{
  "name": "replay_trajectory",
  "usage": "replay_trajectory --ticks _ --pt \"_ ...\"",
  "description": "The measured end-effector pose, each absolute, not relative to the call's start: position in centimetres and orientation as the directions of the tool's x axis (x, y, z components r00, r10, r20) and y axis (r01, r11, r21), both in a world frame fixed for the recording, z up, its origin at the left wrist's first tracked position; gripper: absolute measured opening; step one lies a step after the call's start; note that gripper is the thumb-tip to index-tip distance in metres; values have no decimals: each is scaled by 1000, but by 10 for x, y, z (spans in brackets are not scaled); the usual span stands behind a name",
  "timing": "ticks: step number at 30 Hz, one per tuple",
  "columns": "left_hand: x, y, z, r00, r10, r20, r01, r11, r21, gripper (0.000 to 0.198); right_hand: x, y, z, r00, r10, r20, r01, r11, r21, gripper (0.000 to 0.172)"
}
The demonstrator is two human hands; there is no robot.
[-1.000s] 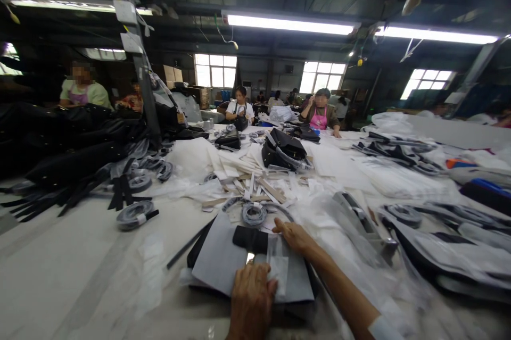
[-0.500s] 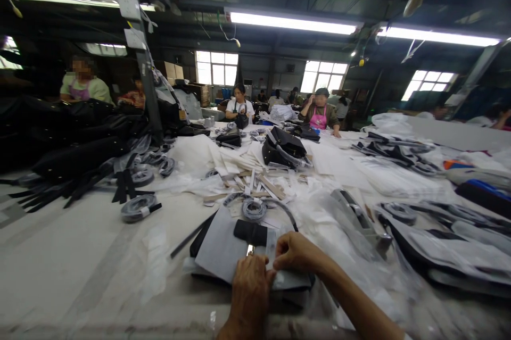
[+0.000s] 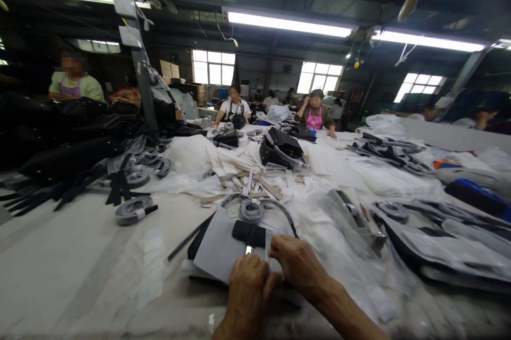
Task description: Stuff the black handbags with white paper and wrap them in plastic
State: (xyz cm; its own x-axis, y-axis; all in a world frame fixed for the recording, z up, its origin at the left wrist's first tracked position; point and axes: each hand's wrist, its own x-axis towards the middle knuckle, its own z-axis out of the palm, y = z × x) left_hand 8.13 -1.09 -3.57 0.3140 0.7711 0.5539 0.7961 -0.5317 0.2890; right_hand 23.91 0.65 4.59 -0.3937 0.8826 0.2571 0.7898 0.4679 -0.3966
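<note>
A black handbag lies in front of me, its front covered by a pale grey sheet. A black closure tab with a shiny metal clasp sits at its middle. Just below the clasp, my left hand has its fingers curled and pressed together against the bag; the fingertips are hidden. My right hand is closed at the right of the tab, beside a strip of clear plastic film. What its fingers pinch is hidden. A wrapped handle arches behind the bag around a coiled strap.
Another wrapped coil lies to the left. A grey tape dispenser stands on the right, near a wrapped bag piece. Paper and board strips are heaped ahead, before a black handbag. Several people sit farther back.
My right hand has shifted slightly up and turned, with its knuckles now higher beside the tab. My left hand stays below the clasp. The view has swung slightly to the right.
</note>
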Motion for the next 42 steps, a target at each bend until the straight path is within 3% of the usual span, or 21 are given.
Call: replay_trajectory --ticks 8,13,15,18,21,27,30,33,38,42 --pt "92 -8 -29 218 690 690 837 -496 231 24 240 27 46 -280 960 14 826 248 -506 11" --pt "96 -8 -38 208 691 692 872 -452 190 21 244 35 19 -205 970 -134 690 46 -722 11" --pt "96 -7 -42 203 694 691 877 -443 187 20 246 35 9 -195 976 -92 643 56 -764 10" --pt "96 -5 -46 215 675 706 883 -444 156 21 247 32 2 -196 979 61 633 174 -755 11" --pt "97 -2 -46 227 680 697 892 -432 131 21 247 31 2 -201 974 104 654 212 -726 10" --pt "90 -1 -42 265 706 657 860 -481 170 20 245 37 -1 -163 986 33 723 142 -676 7" --pt "81 -6 -44 346 636 690 721 -651 238 19 245 40 -5 -148 989 -5 729 105 -677 6" --pt "73 -14 -49 410 525 746 583 -779 228 26 245 43 -6 -146 982 -117 690 16 -724 5" --pt "67 -23 -50 423 564 709 606 -758 242 25 245 50 -2 -157 961 -227 679 -62 -732 12" --pt "70 -27 -46 433 607 667 656 -719 229 19 248 53 15 -106 983 -152 710 -32 -703 14"
